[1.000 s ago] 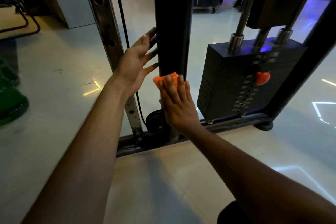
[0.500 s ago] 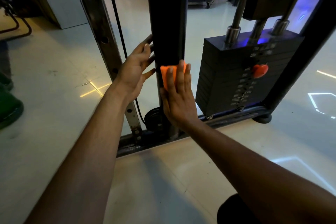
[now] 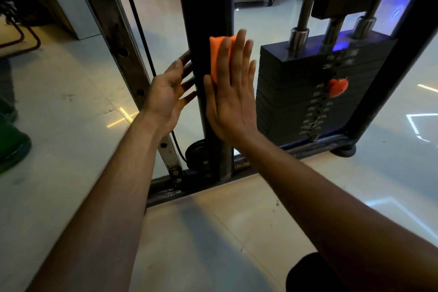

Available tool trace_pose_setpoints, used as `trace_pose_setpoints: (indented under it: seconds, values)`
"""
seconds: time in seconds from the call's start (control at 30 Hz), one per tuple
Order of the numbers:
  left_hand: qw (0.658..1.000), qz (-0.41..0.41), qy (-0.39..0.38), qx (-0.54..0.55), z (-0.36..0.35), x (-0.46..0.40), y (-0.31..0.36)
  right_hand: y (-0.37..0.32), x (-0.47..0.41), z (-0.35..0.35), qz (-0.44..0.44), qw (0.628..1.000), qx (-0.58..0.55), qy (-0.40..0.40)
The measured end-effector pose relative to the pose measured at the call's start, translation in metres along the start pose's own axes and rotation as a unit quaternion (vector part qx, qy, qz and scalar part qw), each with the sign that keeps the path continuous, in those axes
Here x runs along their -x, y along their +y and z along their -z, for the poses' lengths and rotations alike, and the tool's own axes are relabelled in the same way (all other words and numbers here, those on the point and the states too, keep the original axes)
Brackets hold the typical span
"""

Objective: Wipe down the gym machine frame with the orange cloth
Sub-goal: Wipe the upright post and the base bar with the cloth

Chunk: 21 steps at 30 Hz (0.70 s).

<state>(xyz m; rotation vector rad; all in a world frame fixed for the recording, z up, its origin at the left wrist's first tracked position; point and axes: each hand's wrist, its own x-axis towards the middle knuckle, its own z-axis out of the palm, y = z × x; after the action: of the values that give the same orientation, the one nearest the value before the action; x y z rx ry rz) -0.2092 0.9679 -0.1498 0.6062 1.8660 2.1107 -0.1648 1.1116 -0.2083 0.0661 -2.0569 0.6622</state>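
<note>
A wide black upright post (image 3: 203,14) of the gym machine frame stands in the middle of the view. My right hand (image 3: 231,92) lies flat with straight fingers and presses a folded orange cloth (image 3: 216,54) against the post's front face. The cloth shows above and beside my fingers; its lower part is hidden under my palm. My left hand (image 3: 169,92) is spread open against the post's left edge, fingertips touching it.
A black weight stack (image 3: 308,92) with an orange selector pin (image 3: 336,86) and chrome guide rods (image 3: 299,33) stands right of the post. A perforated metal upright (image 3: 118,38) and a black cable (image 3: 139,28) run on the left. The frame's base bar (image 3: 196,185) lies on the tiled floor.
My right hand has slid the orange cloth upward along the post. My left hand has stayed against the post's left edge.
</note>
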Motion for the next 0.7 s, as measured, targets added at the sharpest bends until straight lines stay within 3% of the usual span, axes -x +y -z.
trace_pose_setpoints:
  seconds: [0.07,0.2,0.4,0.6,0.7]
  values:
    - [1.000,0.002,-0.002,0.009,0.000,-0.001,-0.001,0.007,0.018,-0.007,0.007,1.000,0.010,-0.016]
    - [1.000,0.001,0.002,0.015,-0.002,0.000,-0.003,0.040,0.075,-0.015,0.076,0.986,0.086,-0.121]
    - [1.000,0.006,0.000,0.010,0.000,0.000,-0.006,0.006,0.011,0.000,0.040,0.999,-0.005,-0.018]
    - [0.999,0.042,-0.003,0.013,0.004,0.003,-0.012,0.046,0.071,-0.006,0.102,0.982,0.074,-0.140]
    - [0.999,0.049,-0.016,0.007,0.005,0.004,-0.023,0.039,0.040,0.004,0.104,0.987,0.047,-0.111]
